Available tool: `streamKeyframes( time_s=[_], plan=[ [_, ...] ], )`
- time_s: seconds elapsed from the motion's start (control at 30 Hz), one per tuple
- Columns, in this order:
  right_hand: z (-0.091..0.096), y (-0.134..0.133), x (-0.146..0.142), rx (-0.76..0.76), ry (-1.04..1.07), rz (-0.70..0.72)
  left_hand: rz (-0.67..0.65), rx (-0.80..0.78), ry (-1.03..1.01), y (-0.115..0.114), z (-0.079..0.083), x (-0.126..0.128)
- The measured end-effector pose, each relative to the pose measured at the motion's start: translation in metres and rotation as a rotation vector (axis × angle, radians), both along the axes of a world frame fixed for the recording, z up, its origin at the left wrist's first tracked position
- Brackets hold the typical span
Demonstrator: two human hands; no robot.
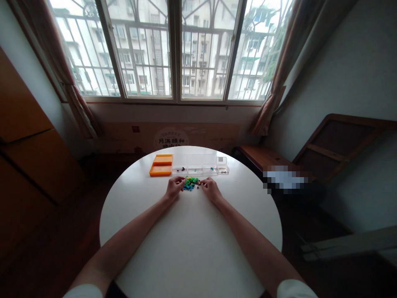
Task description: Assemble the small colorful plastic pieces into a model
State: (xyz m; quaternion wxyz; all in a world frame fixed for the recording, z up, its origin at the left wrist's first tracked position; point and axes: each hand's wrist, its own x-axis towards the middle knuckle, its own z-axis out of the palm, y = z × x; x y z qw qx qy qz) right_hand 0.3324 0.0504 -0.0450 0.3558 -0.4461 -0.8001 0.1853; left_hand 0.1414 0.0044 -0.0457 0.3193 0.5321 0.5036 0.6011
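Note:
A small heap of tiny plastic pieces (191, 182), green, blue, yellow and brown, lies on the white round table (189, 236). At the heap's left edge is my left hand (175, 187), its thumb and fingers drawn together by a few pieces. My right hand (211, 189) reaches in from the other side, fingertips pinched beside some dark brown pieces. What either pinch holds is too small to make out. Just behind the heap stand an open orange box (161, 169) and clear compartment boxes (195, 161). A few dark, green and blue pieces lie in the clear compartments.
Beyond the table are a wall with a printed cardboard panel (217, 134) and a barred window (149, 54) between curtains. A brown wooden bench (260, 156) stands at the right, an orange-brown cabinet (27, 136) at the left.

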Motion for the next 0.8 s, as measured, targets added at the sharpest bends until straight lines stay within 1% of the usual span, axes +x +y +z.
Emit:
streamKeyframes(
  time_s=[0.3, 0.4, 0.47, 0.57, 0.6, 0.67, 0.8],
  plan=[
    [0.003, 0.0, 0.0, -0.022, -0.01, -0.013, -0.002, -0.009, 0.01, -0.001, 0.001, 0.001],
    [0.004, -0.002, -0.002, -0.036, 0.093, 0.015, -0.028, 0.005, 0.054, -0.004, 0.003, 0.004],
    [0.004, -0.004, -0.007, -0.128, 0.241, 0.085, -0.08, 0.015, 0.104, -0.006, 0.004, 0.006],
    [0.004, -0.007, -0.015, -0.35, 0.488, 0.231, -0.172, 0.0, 0.182, -0.01, 0.007, 0.008],
    [0.004, -0.008, -0.018, -0.405, 0.544, 0.256, -0.191, -0.008, 0.199, -0.012, 0.007, 0.009],
    [0.004, -0.009, -0.02, -0.468, 0.617, 0.264, -0.211, -0.019, 0.22, -0.013, 0.009, 0.009],
    [0.006, -0.009, -0.018, -0.507, 0.658, 0.274, -0.216, -0.026, 0.238, -0.014, 0.01, 0.011]
  ],
)
